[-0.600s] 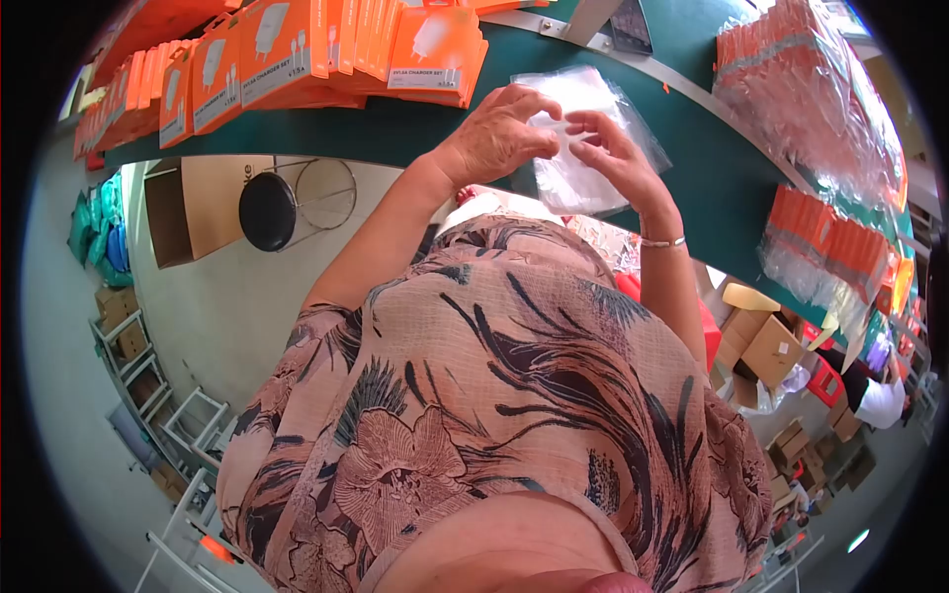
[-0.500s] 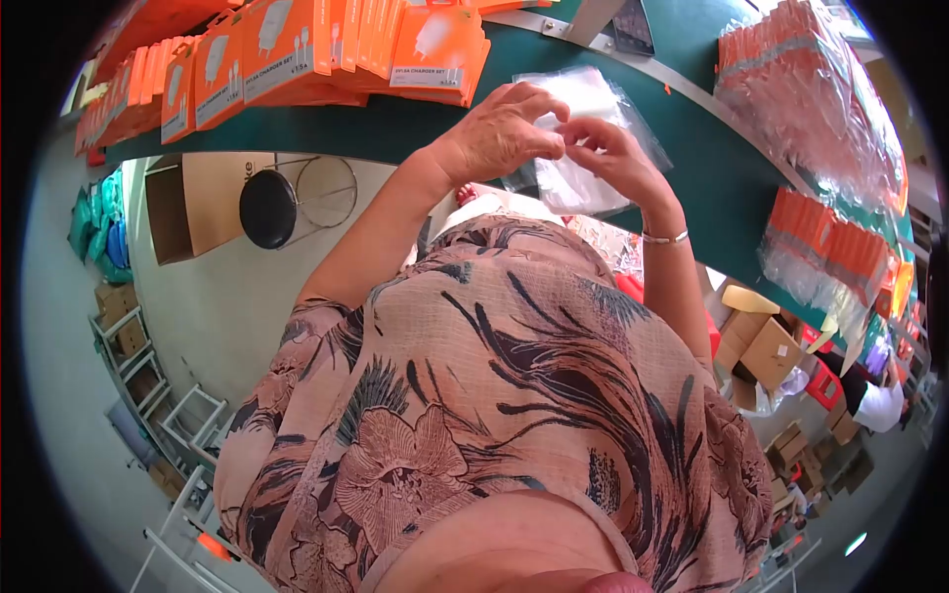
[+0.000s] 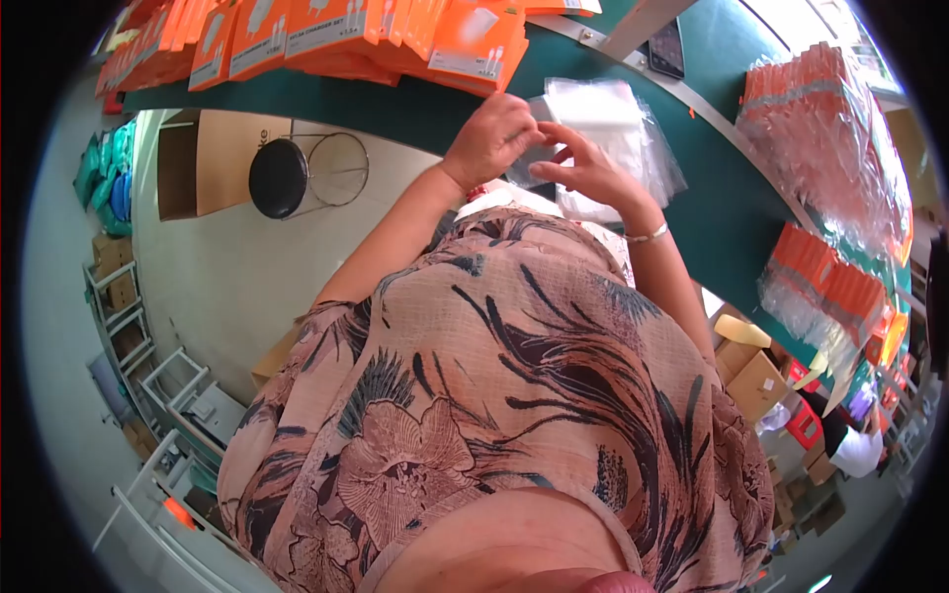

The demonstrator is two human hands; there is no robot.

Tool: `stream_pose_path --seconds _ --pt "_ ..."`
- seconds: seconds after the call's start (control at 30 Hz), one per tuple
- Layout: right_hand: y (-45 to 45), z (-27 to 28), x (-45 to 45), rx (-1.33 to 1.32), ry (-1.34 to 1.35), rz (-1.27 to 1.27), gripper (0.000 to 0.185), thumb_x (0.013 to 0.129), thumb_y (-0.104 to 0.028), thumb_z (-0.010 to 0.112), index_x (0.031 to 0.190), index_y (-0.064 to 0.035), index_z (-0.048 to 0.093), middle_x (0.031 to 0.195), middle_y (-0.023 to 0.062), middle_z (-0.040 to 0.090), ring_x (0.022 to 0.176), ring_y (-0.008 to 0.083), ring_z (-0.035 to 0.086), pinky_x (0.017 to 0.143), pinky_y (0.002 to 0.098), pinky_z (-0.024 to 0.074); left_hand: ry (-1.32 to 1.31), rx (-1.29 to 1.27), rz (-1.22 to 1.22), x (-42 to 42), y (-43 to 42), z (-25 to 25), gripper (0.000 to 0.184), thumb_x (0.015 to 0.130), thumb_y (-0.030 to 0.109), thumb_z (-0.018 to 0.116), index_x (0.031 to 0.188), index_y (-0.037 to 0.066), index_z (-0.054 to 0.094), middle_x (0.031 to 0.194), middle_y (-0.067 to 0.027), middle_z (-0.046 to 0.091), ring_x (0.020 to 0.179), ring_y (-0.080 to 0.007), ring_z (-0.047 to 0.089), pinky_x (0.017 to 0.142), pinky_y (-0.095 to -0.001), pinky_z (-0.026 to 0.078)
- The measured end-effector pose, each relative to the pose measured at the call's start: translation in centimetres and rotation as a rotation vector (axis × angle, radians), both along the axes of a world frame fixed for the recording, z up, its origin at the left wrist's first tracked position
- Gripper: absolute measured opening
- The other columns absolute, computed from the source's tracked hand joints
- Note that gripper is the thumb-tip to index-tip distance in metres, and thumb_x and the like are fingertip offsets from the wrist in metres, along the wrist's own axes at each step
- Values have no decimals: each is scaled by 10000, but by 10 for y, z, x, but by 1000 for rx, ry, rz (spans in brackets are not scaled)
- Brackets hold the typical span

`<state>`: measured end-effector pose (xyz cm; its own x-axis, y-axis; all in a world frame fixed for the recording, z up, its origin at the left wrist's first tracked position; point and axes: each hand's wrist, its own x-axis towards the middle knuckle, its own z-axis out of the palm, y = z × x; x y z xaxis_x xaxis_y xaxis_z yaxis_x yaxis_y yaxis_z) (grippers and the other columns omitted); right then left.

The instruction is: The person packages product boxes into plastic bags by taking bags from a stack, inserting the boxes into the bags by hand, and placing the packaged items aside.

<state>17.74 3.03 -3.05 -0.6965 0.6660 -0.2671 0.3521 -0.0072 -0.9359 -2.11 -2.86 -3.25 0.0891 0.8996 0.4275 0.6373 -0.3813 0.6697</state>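
My left hand (image 3: pixel 494 138) is closed, its fingers curled at the near edge of a clear plastic bag (image 3: pixel 532 166) that shows below and beside it. Just right of it, my right hand (image 3: pixel 593 175) has its thumb and fingers apart, with fingertips close to the left hand's knuckles. Under and behind the right hand lies a loose stack of clear plastic bags (image 3: pixel 598 102) on the green table (image 3: pixel 554 61). Orange charger set boxes (image 3: pixel 474 49) stand in a row beyond my left hand.
At the right are a tall pile of bagged orange packs (image 3: pixel 820 128) and a smaller one (image 3: pixel 825 282). A phone (image 3: pixel 667 49) lies near a metal strip (image 3: pixel 722 124). A round black stool (image 3: pixel 278 179) and a cardboard box (image 3: pixel 227 163) stand on the floor at left.
My hands have shifted: the left has curled more tightly, and the right has opened its thumb away from its fingers. The whole view has tilted slightly, uncovering more of the bag stack.
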Motion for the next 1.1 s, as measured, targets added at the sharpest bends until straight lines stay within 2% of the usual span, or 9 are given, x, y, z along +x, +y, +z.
stream_pose_path --seconds 0.07,0.13,0.27,0.43,0.53,0.67,0.87,0.97,1.1 --pt "0 -19 -5 123 -96 58 465 844 -250 688 1239 -56 539 1058 139 624 817 189 617 722 318 528 -64 75 100 -4 -16 -24 121 836 130 683 876 58 594 898 -72 574 845 -220 564 780 -321 466" --pt "-2 -36 -3 143 -159 29 448 863 -229 673 1260 -78 532 1067 109 607 823 157 605 653 287 520 -539 -343 554 -10 -46 -50 178 854 146 676 971 53 579 850 -73 579 753 -148 577 673 -271 476" --pt "-6 -63 2 86 -201 -8 406 875 -201 652 1252 -94 546 1032 80 604 803 129 591 614 267 515 -646 -529 578 -19 -50 -110 297 836 155 696 1081 58 558 848 -58 586 707 -97 582 600 -229 468" --pt "0 -59 2 27 -178 -53 339 888 -181 624 1212 -89 578 941 43 609 764 105 579 600 256 508 -297 -321 507 -6 -17 -99 372 843 203 677 1172 100 537 787 -58 607 686 -167 620 604 -284 493" --pt "6 -54 2 39 -171 -57 315 893 -174 611 1196 -88 591 914 28 607 755 97 577 597 252 504 32 -683 392 -1 4 -76 264 866 268 612 1100 147 593 854 -111 668 797 -286 655 700 -397 522" --pt "9 -53 6 42 -175 -71 286 899 -167 598 1173 -83 606 897 18 607 749 91 576 596 247 502 102 -599 431 5 16 -98 275 876 288 588 1128 178 571 752 -69 646 728 -279 642 653 -402 501" --pt "5 -52 8 42 -176 -104 262 894 -155 594 1143 -77 622 867 30 618 729 104 578 605 267 508 46 -647 432 4 16 -101 228 857 269 617 1035 133 578 766 -66 657 728 -255 653 635 -382 497" --pt "-2 -52 3 244 -147 -22 276 874 -166 616 1130 -64 626 827 82 640 702 157 607 625 307 518 -68 -684 434 4 3 -86 216 844 245 635 998 107 570 736 -64 644 718 -240 649 627 -370 497" --pt "-14 -59 -16 385 -122 103 265 849 -180 630 1076 -45 639 821 148 650 685 220 633 636 346 516 -228 -552 597 0 -20 -86 185 839 233 635 911 80 560 759 -95 645 699 -293 648 650 -388 516"
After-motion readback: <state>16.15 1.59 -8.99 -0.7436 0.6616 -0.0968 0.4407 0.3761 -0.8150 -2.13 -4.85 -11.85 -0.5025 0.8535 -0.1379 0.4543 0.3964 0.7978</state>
